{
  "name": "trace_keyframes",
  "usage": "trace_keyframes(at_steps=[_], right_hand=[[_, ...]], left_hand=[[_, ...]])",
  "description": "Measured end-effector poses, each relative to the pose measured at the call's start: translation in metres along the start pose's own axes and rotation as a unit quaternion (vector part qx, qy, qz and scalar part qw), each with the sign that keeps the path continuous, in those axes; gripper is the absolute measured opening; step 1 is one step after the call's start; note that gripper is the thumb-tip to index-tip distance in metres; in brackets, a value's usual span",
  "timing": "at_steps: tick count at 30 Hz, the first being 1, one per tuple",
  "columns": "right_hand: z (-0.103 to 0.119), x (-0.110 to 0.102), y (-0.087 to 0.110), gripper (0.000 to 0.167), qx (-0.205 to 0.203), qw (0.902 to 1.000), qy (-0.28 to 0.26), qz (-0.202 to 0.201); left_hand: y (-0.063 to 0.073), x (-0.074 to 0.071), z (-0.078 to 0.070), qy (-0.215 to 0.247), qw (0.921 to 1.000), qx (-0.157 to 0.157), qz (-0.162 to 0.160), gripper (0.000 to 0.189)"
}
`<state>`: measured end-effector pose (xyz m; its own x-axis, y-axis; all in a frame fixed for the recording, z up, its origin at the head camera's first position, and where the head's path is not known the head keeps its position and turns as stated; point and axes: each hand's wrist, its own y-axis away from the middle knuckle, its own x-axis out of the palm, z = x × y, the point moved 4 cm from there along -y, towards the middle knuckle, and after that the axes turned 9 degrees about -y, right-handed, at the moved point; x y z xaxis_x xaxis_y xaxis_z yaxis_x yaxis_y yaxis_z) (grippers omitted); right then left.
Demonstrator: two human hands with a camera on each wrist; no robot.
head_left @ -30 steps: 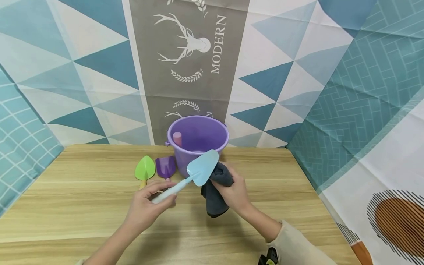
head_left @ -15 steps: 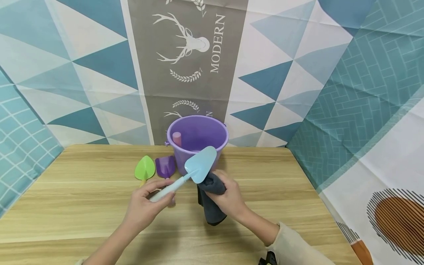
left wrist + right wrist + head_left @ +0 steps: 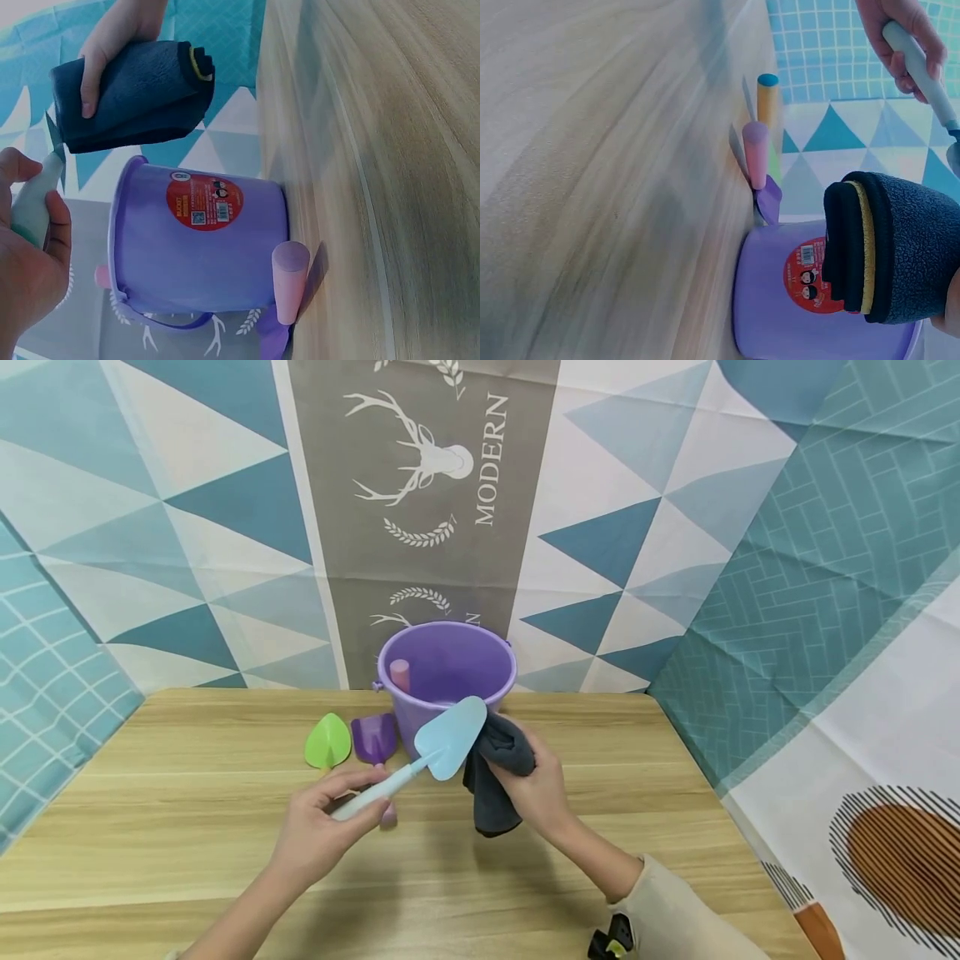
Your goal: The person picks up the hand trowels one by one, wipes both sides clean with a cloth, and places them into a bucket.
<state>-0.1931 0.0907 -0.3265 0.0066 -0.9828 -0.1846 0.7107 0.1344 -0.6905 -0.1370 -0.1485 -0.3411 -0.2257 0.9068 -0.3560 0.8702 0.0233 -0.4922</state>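
Left hand (image 3: 318,822) pinches blue trowel (image 3: 448,742), raised on the near side of bucket (image 3: 414,720) | right hand (image 3: 538,787) grips cloth (image 3: 493,793) at blue trowel's right edge | step: likely wiping | next: calls for steady left pinch, cloth drawn across

I see the pale-blue trowel (image 3: 446,743) slanting toward two o'clock, broad end uppermost, its handle pinched in the left hand (image 3: 315,831). At its four o'clock, the right hand (image 3: 543,783) grips the dark grey cloth (image 3: 486,785), folded thick, yellow-edged, and apparently touching the trowel.
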Motion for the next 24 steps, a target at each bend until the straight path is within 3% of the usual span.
trace_keyframes(at_steps=[6, 15, 21, 24], right_hand=[[-0.013, 0.001, 0.000, 0.050, -0.019, 0.9997, -0.017, 0.003], [-0.011, 0.010, 0.009, 0.044, -0.008, 0.9992, -0.025, 0.031], [-0.011, 0.016, 0.015, 0.042, -0.020, 0.9984, -0.004, 0.053], [-0.012, 0.018, 0.018, 0.043, -0.029, 0.9971, 0.008, 0.069]], left_hand=[[0.001, 0.003, 0.002, 0.036, 0.9986, 0.035, 0.016, 0.031], [0.001, 0.006, 0.001, 0.044, 0.9978, 0.045, 0.019, 0.031], [0.001, 0.006, 0.000, 0.043, 0.9983, 0.033, 0.019, 0.030], [0.000, 0.006, 0.001, 0.042, 0.9989, 0.009, 0.018, 0.030]])
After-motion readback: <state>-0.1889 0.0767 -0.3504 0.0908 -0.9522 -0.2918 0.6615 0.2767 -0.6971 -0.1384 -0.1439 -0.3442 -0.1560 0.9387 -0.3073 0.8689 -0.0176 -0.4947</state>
